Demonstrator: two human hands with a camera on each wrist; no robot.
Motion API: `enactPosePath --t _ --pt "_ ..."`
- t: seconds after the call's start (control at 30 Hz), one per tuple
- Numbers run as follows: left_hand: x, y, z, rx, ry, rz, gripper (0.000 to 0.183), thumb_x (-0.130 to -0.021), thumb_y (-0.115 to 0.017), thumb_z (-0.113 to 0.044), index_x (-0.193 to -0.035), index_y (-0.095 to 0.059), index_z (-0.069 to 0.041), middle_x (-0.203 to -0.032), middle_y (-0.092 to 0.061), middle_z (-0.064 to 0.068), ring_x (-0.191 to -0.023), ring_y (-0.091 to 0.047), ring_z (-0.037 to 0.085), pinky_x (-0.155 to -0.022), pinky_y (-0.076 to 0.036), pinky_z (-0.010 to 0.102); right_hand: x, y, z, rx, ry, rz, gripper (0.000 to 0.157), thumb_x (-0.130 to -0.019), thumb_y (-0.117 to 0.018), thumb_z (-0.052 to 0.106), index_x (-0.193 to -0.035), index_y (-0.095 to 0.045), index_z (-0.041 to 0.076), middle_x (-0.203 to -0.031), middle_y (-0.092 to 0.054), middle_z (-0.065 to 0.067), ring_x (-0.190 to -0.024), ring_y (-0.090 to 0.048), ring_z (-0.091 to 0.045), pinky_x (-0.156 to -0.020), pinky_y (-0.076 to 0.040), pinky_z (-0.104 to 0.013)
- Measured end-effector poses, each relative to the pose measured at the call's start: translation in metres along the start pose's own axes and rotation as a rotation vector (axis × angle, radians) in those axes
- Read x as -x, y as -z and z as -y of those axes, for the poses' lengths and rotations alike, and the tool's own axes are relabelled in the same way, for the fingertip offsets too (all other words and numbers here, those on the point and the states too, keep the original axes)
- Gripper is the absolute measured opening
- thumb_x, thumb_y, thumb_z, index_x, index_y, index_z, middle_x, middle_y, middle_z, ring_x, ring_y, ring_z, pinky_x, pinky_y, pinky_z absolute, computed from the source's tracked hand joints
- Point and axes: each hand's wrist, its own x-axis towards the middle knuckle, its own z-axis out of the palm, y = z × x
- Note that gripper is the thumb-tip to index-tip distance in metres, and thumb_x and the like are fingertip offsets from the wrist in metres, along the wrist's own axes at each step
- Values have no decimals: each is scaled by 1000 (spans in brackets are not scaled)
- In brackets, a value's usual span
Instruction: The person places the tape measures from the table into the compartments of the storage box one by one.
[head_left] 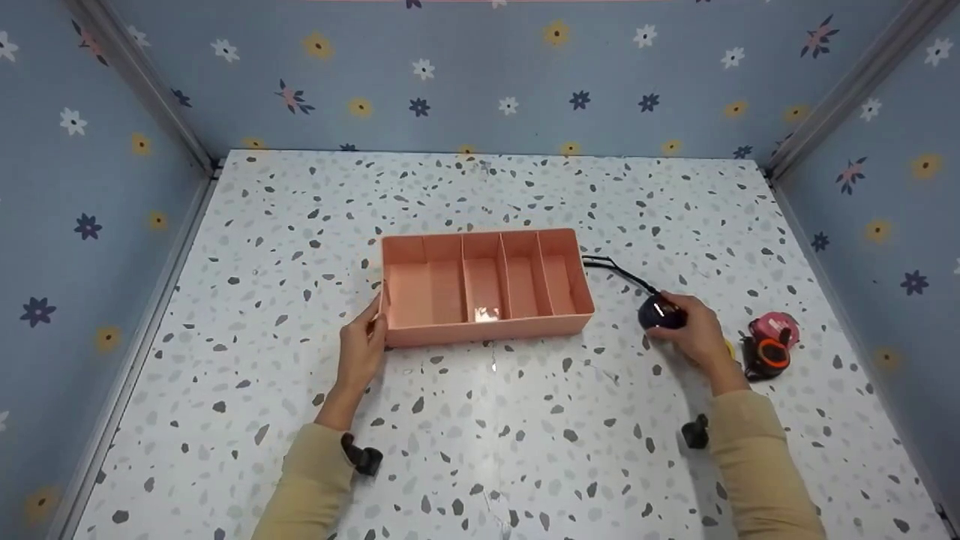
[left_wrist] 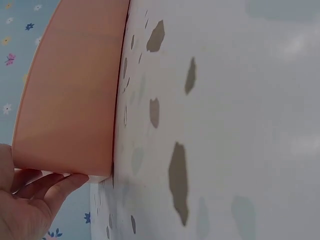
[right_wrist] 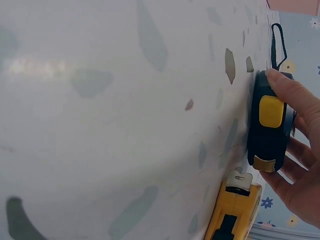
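Touched crosswise, oblong pink plastic box (head_left: 487,332) with relaxed left hand (head_left: 361,351), gripped rounded black-and-yellow tape measure (right_wrist: 270,132), black strap (head_left: 630,276) boxward, in right hand (head_left: 695,334).

Both forearms (head_left: 761,465) reach forward, left hand (head_left: 361,351) with fingers nearly straight, right hand (head_left: 697,331) gripping.

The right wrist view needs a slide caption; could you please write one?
Right hand grips a dark tape measure with a yellow button, a yellow tape measure nearby.

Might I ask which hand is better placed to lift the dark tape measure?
Probably the right hand: it grips the dark tape measure, while the left hand is away, touching the pink divided box.
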Motion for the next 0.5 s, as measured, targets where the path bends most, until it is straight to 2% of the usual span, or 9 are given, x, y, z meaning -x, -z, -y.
enactPosePath --t 0.07,0.17,0.37,0.5 --pt "1 -2 -1 6 -4 4 36 -91 -42 -5 -125 -45 5 -122 -48 21 -100 -55 28 -73 -49 19 0 0 0 -1 2 -6 69 -67 -77 18 -126 -47 1 -122 -46 -24 -114 -38 -38 -98 -29 -50" --pt "1 -5 -2 19 -9 8 36 -91 -42 -4 -125 -45 5 -121 -49 21 -96 -56 29 -69 -49 20 1 0 0 3 -2 -14 69 -66 -77 18 -126 -47 1 -122 -46 -24 -115 -38 -38 -98 -29 -49" --pt "1 -12 -6 -9 -29 15 36 -89 -42 -2 -124 -46 7 -122 -48 20 -107 -51 28 -84 -47 31 1 -1 1 14 -41 -3 71 -67 -77 20 -128 -46 2 -125 -43 -24 -117 -36 -38 -99 -27 -49" --pt "1 -16 -7 -26 -28 13 35 -89 -43 -3 -122 -48 7 -120 -50 20 -103 -54 28 -84 -47 35 1 0 2 19 -49 5 71 -68 -76 20 -129 -45 3 -126 -43 -24 -118 -35 -39 -99 -27 -49"
